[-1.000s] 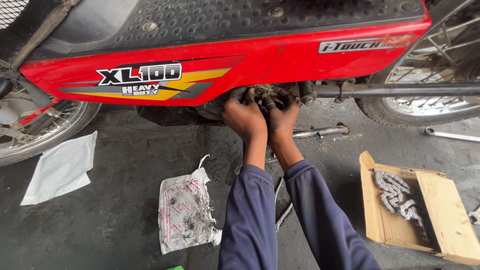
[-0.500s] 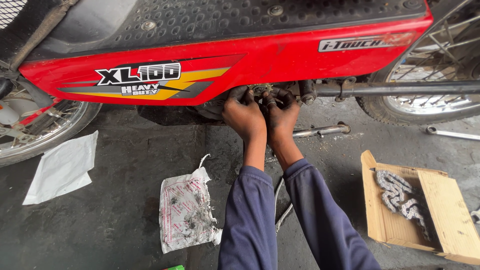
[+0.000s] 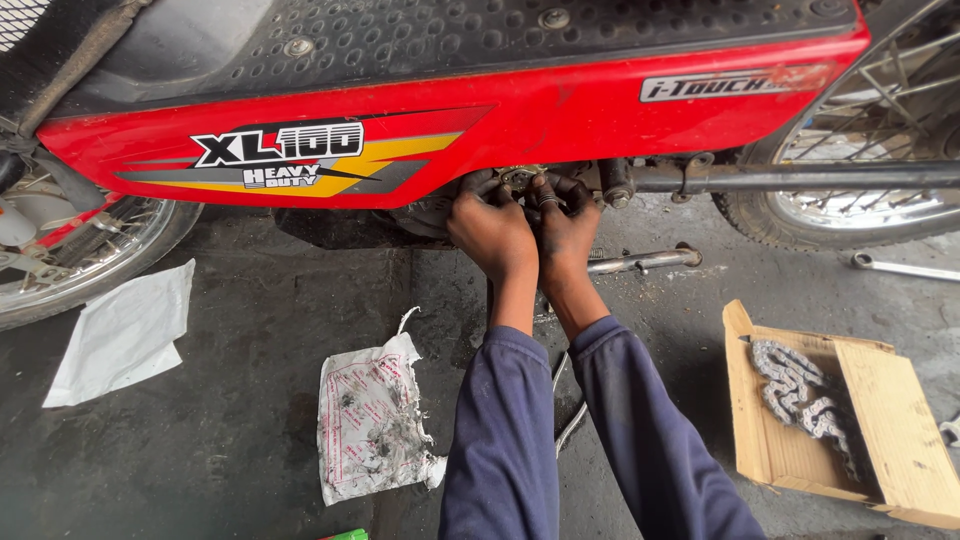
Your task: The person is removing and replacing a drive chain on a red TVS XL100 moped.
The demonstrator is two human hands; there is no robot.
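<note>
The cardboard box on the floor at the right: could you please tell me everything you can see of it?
The cardboard box is a shallow, open tray of plain brown card, lying on the dark concrete floor to the right of the person's sleeves, turned at an angle. One end flap stands up torn and bent; a side flap lies folded outward. Inside rests a coiled metal chain, greyish and folded on itself. Neither hand touches the box.

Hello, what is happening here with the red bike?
A person in dark blue sleeves reaches both hands under the red moped. The left hand and right hand work side by side on a greasy metal part beneath the body panel. On the floor lie a torn plastic bag and a cardboard box holding a chain.
</note>
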